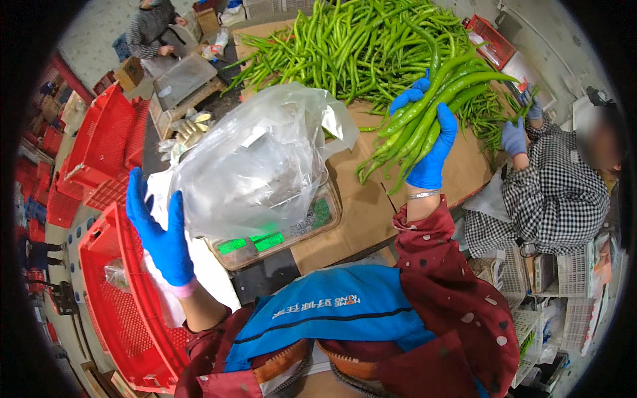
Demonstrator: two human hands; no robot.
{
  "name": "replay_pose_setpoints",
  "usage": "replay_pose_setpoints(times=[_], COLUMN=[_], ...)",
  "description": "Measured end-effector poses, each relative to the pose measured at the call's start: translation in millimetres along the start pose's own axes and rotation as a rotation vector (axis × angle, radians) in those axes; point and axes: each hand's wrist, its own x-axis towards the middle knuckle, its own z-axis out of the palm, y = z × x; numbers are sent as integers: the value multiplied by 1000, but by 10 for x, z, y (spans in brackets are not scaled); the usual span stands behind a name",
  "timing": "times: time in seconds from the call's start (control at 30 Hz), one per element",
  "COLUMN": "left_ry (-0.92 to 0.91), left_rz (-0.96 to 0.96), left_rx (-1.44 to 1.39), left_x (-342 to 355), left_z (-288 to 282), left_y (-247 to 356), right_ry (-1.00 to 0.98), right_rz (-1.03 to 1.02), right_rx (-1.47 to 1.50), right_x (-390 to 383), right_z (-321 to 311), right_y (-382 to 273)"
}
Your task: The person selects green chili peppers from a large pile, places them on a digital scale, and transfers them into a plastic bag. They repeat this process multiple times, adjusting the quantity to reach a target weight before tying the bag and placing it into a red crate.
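My right hand (430,142), in a blue glove, is closed around a bunch of long green chili peppers (424,116) held over the cardboard. My left hand (159,232), also blue-gloved, is raised with thumb and fingers spread and nothing in it. Beside it a clear plastic bag (255,166) stands puffed up on a scale (292,245) with green lit displays. The bag covers most of the scale's top. Beyond my right hand lies a large heap of green chili peppers (358,50).
Red plastic crates (126,312) stand at the left. Another scale (186,79) and pale gloves (192,129) lie beyond the bag. At the right a co-worker in a checked top (551,192) handles peppers; another person (152,30) works at the far left. Cardboard (355,212) covers the table.
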Motion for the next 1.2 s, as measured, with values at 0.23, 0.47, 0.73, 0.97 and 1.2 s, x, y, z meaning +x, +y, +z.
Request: replay_pose_setpoints(times=[0.23,0.47,0.73,0.97,1.2], left_ry=[-398,-324,-331,-662,-934], left_rz=[579,824,958,1014,671], left_rx=[-3,50,192,329,-209], left_x=[-102,-44,-16,72,161], left_z=[686,1076,1049,1040,1121], left_y=[830,803,811,833,647], right_ry=[-20,-71,89,87,76], right_rz=[94,99,36,148,100], right_rx=[-36,-226,-348,-482,-534], right_x=[-51,-133,-173,-220,-231], right_z=[188,317,437,376,363], right_y=[466,559,539,512,518])
